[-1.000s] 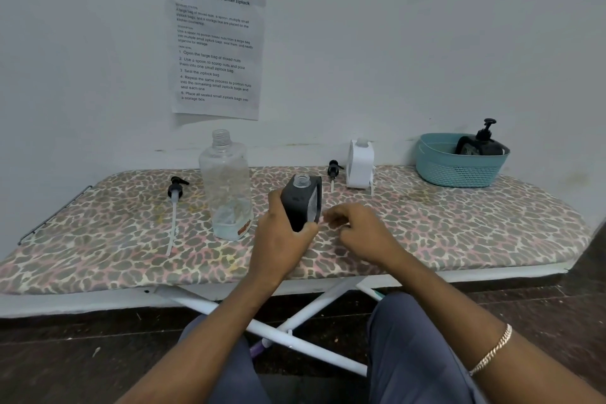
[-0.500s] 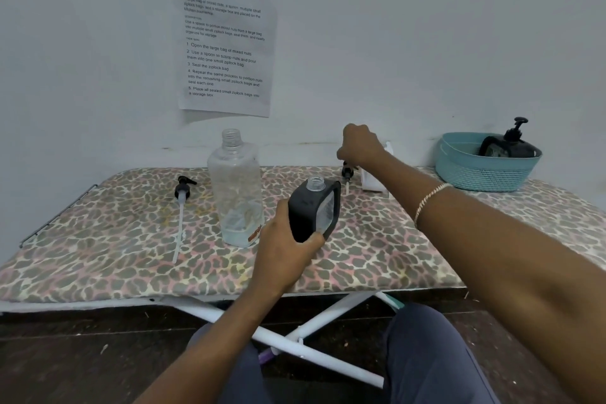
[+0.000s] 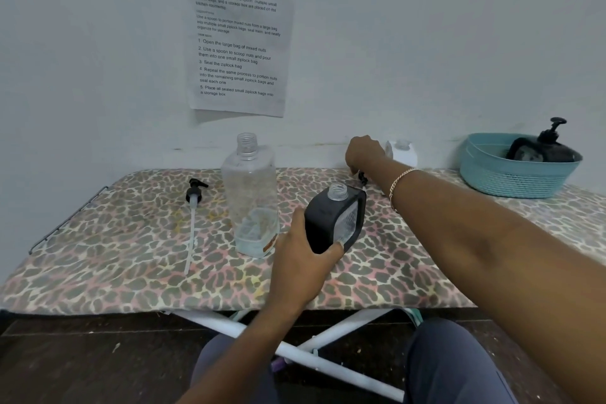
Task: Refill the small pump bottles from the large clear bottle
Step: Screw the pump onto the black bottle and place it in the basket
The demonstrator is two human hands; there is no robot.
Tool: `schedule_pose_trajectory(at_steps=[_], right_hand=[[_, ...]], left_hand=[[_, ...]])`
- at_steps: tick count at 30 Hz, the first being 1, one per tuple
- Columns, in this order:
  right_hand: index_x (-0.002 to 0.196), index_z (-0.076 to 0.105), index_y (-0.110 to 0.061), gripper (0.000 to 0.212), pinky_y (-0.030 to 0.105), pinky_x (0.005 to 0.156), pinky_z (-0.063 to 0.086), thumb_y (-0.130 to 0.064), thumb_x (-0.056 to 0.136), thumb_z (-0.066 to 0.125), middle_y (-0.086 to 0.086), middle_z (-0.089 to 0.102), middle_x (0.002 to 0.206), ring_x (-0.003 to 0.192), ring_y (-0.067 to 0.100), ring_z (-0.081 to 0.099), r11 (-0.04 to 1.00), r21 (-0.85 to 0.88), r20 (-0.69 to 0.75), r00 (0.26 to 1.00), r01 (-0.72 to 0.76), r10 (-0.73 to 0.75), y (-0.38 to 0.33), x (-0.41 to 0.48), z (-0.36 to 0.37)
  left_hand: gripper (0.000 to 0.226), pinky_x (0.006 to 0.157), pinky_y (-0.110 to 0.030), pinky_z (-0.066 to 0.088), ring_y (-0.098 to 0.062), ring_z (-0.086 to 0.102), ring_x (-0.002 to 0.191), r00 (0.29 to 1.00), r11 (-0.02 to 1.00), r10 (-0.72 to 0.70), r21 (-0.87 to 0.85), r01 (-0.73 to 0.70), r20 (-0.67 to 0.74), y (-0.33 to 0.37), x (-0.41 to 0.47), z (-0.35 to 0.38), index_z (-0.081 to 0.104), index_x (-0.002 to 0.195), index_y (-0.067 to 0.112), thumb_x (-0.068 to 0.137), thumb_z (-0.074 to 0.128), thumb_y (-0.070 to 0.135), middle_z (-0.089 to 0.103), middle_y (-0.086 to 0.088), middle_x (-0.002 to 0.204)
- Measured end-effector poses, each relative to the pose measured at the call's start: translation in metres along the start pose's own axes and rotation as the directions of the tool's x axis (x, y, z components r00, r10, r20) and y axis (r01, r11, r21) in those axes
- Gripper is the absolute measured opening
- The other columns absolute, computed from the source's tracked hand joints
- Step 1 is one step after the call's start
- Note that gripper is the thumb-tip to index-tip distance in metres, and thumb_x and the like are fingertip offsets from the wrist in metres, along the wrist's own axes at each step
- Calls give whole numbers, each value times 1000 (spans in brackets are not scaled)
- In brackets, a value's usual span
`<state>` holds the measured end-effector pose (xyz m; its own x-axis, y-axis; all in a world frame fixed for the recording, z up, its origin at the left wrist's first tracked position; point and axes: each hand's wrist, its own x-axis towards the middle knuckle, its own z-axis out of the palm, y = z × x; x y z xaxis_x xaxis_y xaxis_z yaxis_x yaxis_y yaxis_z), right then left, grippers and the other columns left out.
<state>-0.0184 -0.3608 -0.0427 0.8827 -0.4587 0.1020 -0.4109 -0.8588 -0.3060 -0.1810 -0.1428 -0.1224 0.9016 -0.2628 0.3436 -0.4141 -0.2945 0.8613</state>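
The right hand (image 3: 364, 152) has shot away from the black bottle (image 3: 334, 223) to the back of the surface (image 3: 114, 239), fingers curled down over the pump (image 3: 362, 178) by the white bottle (image 3: 402, 154). Pinched yet? Can't tell. The left hand (image 3: 305, 259) grips the black bottle, neck open, tilted a touch. The clear bottle (image 3: 251, 193) stands just left of it, uncapped, nearly drained. Looks like this fill is done and capping comes next.
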Motion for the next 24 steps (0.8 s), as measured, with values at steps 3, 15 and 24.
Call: schedule_pose_trajectory(at_steps=[3, 15, 24], right_hand=[[124, 67, -4, 35, 40, 115, 35, -4, 97, 45, 15, 65, 132, 130, 34, 58, 1000, 9, -16, 1000, -15, 15, 1, 0, 5], [79, 63, -1, 22, 43, 72, 65, -8, 83, 83, 22, 75, 82, 74, 34, 78, 951, 294, 88, 988, 97, -127, -9, -8, -50], [100, 69, 12, 20, 40, 79, 65, -6, 93, 76, 23, 74, 99, 85, 35, 77, 478, 817, -187, 932, 324, -311, 4, -88, -128]], left_hand=[[40, 66, -23, 55, -3, 67, 85, 1000, 1000, -7, 3, 7, -2, 0, -1, 0, 54, 116, 30, 85, 79, 27, 70, 14, 95], [48, 75, -26, 60, 0, 70, 89, 1000, 1000, -4, -31, 4, 5, 0, -3, -1, 57, 131, 31, 88, 79, 32, 72, 18, 106], [52, 78, -17, 57, 8, 67, 97, 1000, 998, -20, -57, 21, 19, 5, -5, -3, 52, 127, 43, 87, 81, 30, 69, 23, 112]])
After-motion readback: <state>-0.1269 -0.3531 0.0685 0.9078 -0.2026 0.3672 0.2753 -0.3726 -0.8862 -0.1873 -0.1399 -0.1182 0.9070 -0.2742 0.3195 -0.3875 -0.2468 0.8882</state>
